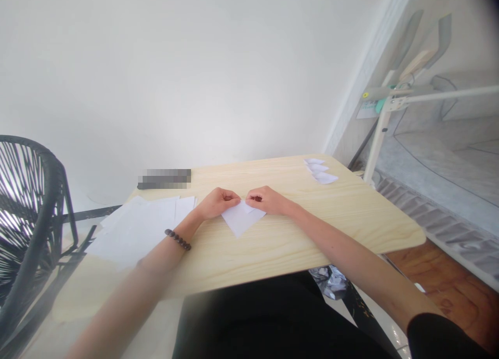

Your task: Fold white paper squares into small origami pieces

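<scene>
Counter [241, 263] gives flat support. Sheets [144, 223] spread left, probably for easy reach. Left hand [218, 203] and right hand [268, 200] each pinch paper [238, 221] by far edge, likely to keep it aligned; paper lies between them, tapering toward near side. Folded pieces [325, 178] overlap far right, seemingly parked aside.

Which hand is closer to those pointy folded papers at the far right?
Right. The right hand is left of the folded papers, nearer the viewer; the left hand is farther left, across the white paper between them.
</scene>
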`<action>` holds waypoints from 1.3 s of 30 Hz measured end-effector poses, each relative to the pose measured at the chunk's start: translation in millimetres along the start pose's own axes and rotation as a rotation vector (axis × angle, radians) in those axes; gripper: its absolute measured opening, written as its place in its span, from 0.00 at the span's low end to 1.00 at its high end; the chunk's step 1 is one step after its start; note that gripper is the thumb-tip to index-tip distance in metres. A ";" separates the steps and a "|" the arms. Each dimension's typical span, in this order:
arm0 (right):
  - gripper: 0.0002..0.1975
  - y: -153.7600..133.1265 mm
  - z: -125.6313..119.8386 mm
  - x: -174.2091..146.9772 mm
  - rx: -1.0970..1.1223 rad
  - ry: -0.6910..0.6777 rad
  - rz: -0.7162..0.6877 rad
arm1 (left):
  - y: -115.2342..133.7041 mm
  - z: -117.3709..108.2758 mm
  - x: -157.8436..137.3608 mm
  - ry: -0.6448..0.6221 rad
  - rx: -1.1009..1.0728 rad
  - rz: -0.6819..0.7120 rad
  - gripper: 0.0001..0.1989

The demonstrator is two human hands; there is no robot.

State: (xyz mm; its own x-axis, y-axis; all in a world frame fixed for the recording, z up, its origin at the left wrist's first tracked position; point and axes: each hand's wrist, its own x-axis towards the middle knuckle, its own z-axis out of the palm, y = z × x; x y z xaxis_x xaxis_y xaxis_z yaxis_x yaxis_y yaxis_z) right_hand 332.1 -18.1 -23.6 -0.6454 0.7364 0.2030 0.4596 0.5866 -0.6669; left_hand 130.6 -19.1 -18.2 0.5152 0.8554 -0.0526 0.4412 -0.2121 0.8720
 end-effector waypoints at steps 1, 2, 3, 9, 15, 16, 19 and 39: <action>0.10 -0.2 -0.1 0.0 0.001 0.001 0.002 | 0.3 -0.2 0.0 0.003 0.006 0.000 0.15; 0.10 -0.4 -0.3 -0.1 0.000 0.003 0.003 | 0.3 -0.4 0.0 0.005 0.011 0.002 0.15; 0.10 -0.4 -0.4 -0.2 -0.002 0.003 0.003 | 0.1 -0.6 0.2 0.006 0.015 0.004 0.15; 0.10 0.9 -0.5 -1.2 -0.009 0.000 -0.004 | -2.2 -1.8 1.4 0.002 0.024 0.017 0.14; 0.11 1.4 0.7 -1.2 -0.012 0.008 -0.007 | -0.9 -0.3 0.0 -0.027 -0.005 0.019 0.16; 0.11 1.3 0.7 -1.2 -0.018 0.010 -0.009 | -0.9 0.2 0.1 -0.030 -0.017 0.018 0.16; 0.11 0.8 0.8 -1.3 -0.033 0.014 -0.019 | -1.5 1.1 1.1 -0.036 -0.038 0.020 0.16; 0.08 8.5 -18.4 -7.2 0.071 -0.114 0.076 | -5.1 -7.5 2.9 0.036 -0.054 -0.033 0.16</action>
State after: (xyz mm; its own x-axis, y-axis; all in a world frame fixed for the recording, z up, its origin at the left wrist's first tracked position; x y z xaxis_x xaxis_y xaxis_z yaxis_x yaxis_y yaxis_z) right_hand 351.9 -12.2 -17.6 -0.6775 0.7322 0.0698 0.4678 0.5022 -0.7273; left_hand 124.4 -12.0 -19.2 0.4735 0.8784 -0.0649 0.4163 -0.1583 0.8953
